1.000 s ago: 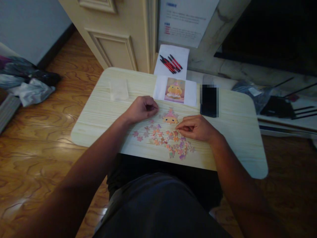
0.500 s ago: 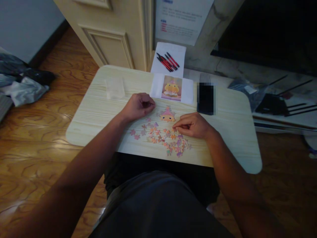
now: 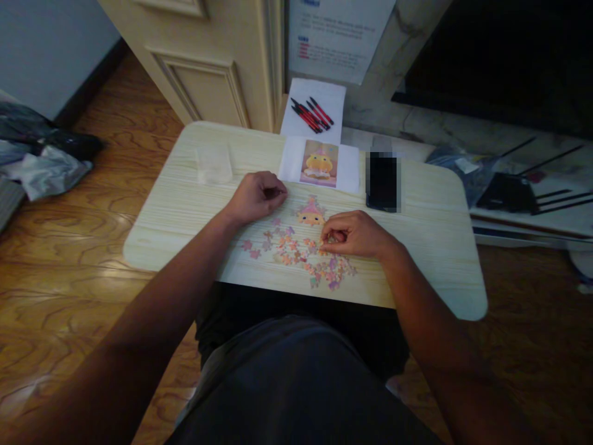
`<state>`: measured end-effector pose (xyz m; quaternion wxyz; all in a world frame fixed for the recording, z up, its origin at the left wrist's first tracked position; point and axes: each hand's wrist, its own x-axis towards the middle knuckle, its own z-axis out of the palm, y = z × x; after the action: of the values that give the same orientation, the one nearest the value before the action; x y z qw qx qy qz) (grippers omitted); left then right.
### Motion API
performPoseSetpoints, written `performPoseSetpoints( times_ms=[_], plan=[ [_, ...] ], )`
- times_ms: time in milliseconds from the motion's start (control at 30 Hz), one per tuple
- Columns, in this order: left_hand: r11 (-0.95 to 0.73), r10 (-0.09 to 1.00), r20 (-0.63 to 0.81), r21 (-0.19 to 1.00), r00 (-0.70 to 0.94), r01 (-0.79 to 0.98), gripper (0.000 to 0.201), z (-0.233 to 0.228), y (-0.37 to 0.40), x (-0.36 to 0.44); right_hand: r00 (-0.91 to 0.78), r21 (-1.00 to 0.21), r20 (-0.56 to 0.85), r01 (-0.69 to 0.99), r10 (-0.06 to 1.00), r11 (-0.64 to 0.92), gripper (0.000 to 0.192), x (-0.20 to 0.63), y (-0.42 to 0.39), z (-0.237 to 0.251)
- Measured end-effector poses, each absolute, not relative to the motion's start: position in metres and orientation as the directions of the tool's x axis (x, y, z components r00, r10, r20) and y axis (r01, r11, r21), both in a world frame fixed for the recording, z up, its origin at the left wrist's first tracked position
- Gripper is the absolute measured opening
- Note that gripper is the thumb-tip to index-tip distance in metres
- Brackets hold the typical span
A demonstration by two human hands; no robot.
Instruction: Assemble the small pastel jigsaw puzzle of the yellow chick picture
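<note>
A partly joined jigsaw puzzle (image 3: 311, 213), showing a pink hat and a face with two eyes, lies on the light wooden table (image 3: 162, 210). Loose puzzle pieces (image 3: 290, 247) in pink, orange and purple spread out on the near side of it. My left hand (image 3: 260, 196) rests left of the joined part, fingers curled and thumb pressed to the forefinger; what is between them, if anything, is too small to see. Just right of and below the face, my right hand (image 3: 354, 233) pinches at an orange puzzle piece (image 3: 321, 251) among the loose ones, its fingertips partly covering it.
Behind the puzzle lies a sheet with a printed reference picture (image 3: 319, 164). Several red and black pens (image 3: 311, 115) lie on white paper beyond. A dark phone-like object (image 3: 383, 182), partly blurred out, is at right; a clear plastic tray (image 3: 214, 165) is at left.
My right hand's fingers have bent more and shifted slightly at the loose pieces. My left hand keeps its pinch in the same place. The whole view has shifted a little.
</note>
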<state>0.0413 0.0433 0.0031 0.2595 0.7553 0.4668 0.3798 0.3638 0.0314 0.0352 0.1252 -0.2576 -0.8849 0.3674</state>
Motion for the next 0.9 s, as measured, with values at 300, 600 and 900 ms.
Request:
performPoseSetpoints(
  times_ms=[300, 600, 900],
  plan=[
    [-0.457, 0.889, 0.349, 0.713, 0.297, 0.531, 0.014, 0.002, 0.043, 0.04, -0.885, -0.829, -0.007, 0.266, 0.466, 0.492, 0.017, 0.366, 0.025, 0.039],
    [-0.476, 0.879, 0.368, 0.709, 0.302, 0.521, 0.017, 0.0, 0.043, 0.041, -0.914, -0.755, -0.136, 0.346, 0.383, 0.557, 0.006, 0.365, 0.019, 0.05],
    [-0.512, 0.859, 0.405, 0.693, 0.313, 0.507, 0.016, -0.002, 0.044, 0.04, -0.906, -0.691, -0.23, 0.41, 0.356, 0.596, 0.009, 0.357, 0.015, 0.055]
  ],
)
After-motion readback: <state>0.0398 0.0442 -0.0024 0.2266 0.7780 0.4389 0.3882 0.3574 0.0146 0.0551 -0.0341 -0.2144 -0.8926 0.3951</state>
